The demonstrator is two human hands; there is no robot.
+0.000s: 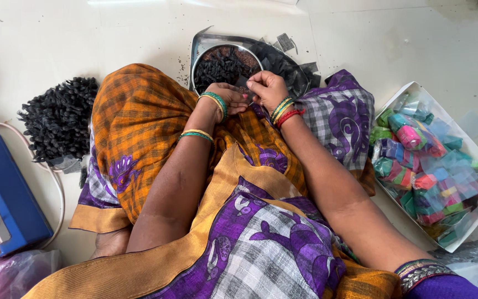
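Pale tiled floor, one steel bowl (203, 62) of small dark pieces just beyond the knees, one black heap (59, 117) left, one white tray (474, 147) of colourful packets right, left hand (225, 99) curled, right hand (266, 86) fingertips pinching something tiny, unclear what, both wrists bent over the bowl's near rim.

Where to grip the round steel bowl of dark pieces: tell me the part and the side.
Grip the steel bowl by its bare left rim, coming from the left. The left hand and right hand crowd its near edge, and a tray closes off the right and far sides.
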